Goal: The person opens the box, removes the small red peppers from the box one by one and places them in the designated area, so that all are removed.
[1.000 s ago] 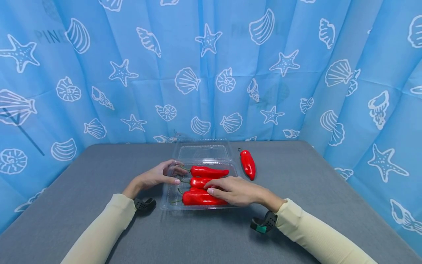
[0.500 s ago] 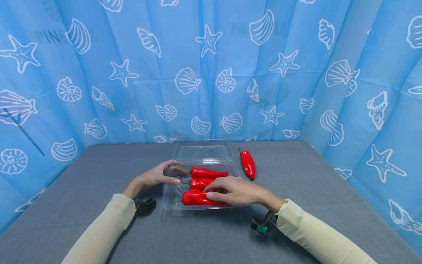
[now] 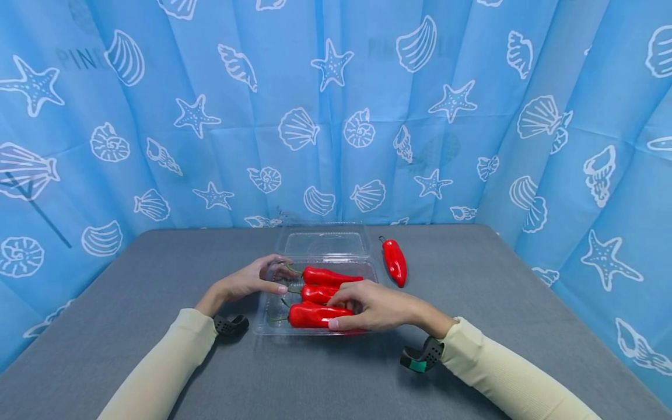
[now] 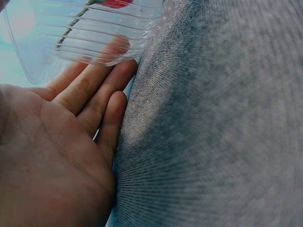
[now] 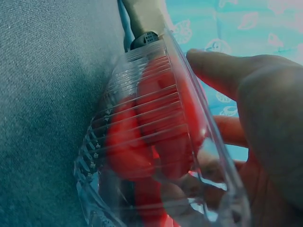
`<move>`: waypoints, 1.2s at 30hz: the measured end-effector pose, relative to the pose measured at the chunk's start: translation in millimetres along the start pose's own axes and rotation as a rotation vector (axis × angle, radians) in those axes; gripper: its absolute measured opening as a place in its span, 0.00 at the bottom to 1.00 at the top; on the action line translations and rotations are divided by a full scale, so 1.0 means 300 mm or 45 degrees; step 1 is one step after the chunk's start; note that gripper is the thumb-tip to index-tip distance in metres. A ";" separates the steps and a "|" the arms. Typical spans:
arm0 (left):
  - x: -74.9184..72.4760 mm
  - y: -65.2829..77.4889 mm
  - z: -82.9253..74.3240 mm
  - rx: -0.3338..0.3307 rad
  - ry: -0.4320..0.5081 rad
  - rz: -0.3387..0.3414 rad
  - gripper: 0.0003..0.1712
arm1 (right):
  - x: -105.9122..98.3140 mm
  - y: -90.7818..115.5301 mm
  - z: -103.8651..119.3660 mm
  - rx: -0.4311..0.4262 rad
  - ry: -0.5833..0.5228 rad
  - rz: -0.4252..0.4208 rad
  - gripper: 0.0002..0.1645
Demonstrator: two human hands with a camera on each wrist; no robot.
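Note:
A clear plastic clamshell container [image 3: 269, 309] stands open on the table, with several red peppers [image 3: 325, 275] lying in it, green stems to the left. My left hand [image 3: 257, 277] is at its left side, thumb at the rim. In the left wrist view, the fairly straight fingers [image 4: 87, 90] rest along the ribbed outer wall. My right hand [image 3: 375, 306] reaches over the right end of the front red pepper [image 3: 312, 315], thumb on the near side and curled fingers on the far side. The right wrist view shows those fingers partly hidden behind peppers and plastic.
The container's hinged lid [image 3: 324, 240] lies back toward the curtain [image 3: 336, 175]. One more red pepper [image 3: 395, 262] lies on the grey table [image 3: 446, 280], right of the container. The curtain stands along the table's far edge.
My right thumb has come down toward the container's front edge, and the fingers have curled more. The peppers in the container have shifted slightly left. My left hand has stayed put.

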State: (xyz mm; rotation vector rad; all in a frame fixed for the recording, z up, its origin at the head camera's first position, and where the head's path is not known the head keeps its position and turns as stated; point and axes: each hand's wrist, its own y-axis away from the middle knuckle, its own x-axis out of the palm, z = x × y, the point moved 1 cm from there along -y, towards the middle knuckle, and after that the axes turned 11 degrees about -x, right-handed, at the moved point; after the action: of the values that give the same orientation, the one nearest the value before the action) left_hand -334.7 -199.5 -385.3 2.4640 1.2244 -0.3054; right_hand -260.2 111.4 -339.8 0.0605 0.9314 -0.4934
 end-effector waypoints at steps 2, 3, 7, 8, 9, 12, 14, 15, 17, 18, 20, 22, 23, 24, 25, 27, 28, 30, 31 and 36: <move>0.000 0.001 0.000 0.000 -0.004 -0.003 0.40 | 0.002 -0.002 0.004 -0.004 -0.020 0.002 0.24; -0.001 0.001 0.000 -0.001 -0.005 -0.004 0.40 | 0.002 -0.002 0.006 -0.005 -0.029 0.000 0.24; -0.002 0.002 0.000 -0.001 -0.005 -0.003 0.39 | 0.005 -0.002 0.013 -0.008 -0.036 -0.009 0.25; -0.002 0.002 0.001 0.005 -0.009 -0.002 0.39 | 0.006 -0.002 0.014 -0.006 -0.033 -0.010 0.26; -0.002 0.003 0.000 0.006 -0.008 -0.002 0.39 | 0.006 -0.003 0.014 0.000 -0.031 -0.009 0.26; -0.003 0.003 0.000 0.019 -0.013 0.004 0.39 | 0.009 -0.004 0.013 0.019 -0.019 -0.002 0.28; -0.005 0.003 0.001 0.023 -0.015 0.008 0.39 | 0.010 -0.005 0.012 0.032 -0.016 0.003 0.28; -0.005 0.002 0.001 0.023 -0.014 0.009 0.39 | 0.010 -0.006 0.012 0.040 -0.019 0.006 0.28; -0.007 0.002 0.003 0.025 -0.014 0.012 0.40 | 0.010 -0.006 0.012 0.055 -0.028 0.005 0.28; -0.007 0.001 0.003 0.022 -0.015 0.009 0.40 | 0.010 -0.006 0.013 0.065 -0.037 0.005 0.28; -0.006 0.001 0.003 0.021 -0.015 0.005 0.40 | 0.008 -0.005 0.014 0.088 -0.064 0.005 0.27; -0.005 0.002 0.002 0.011 -0.012 0.001 0.40 | 0.007 -0.004 0.014 0.105 -0.088 0.005 0.27; -0.003 0.003 0.002 0.006 -0.011 -0.001 0.40 | 0.006 -0.004 0.014 0.111 -0.097 0.006 0.27; -0.002 0.003 0.002 0.003 -0.011 -0.002 0.40 | 0.006 -0.003 0.014 0.114 -0.103 0.007 0.27; -0.002 0.004 0.001 0.003 -0.009 -0.001 0.40 | 0.005 -0.003 0.013 0.117 -0.107 0.007 0.26; -0.001 0.005 0.001 0.004 -0.011 0.002 0.40 | 0.004 -0.003 0.011 0.117 -0.111 0.010 0.25; -0.001 0.005 0.001 0.009 -0.014 0.002 0.40 | 0.004 -0.003 0.009 0.118 -0.114 0.011 0.24; -0.001 0.006 0.001 0.014 -0.020 0.000 0.41 | 0.004 -0.003 0.006 0.117 -0.123 0.013 0.23; -0.001 0.006 0.000 0.015 -0.023 -0.001 0.41 | 0.004 -0.004 0.004 0.117 -0.130 0.015 0.22; -0.001 0.006 -0.001 0.005 -0.027 -0.010 0.42 | 0.000 -0.003 -0.003 0.099 -0.150 0.015 0.18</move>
State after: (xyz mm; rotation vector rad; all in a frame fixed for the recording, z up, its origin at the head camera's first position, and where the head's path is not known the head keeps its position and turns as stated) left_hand -333.5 -200.7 -384.4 2.4538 1.2261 -0.3356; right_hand -261.1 110.8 -340.1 0.1065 0.7963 -0.5172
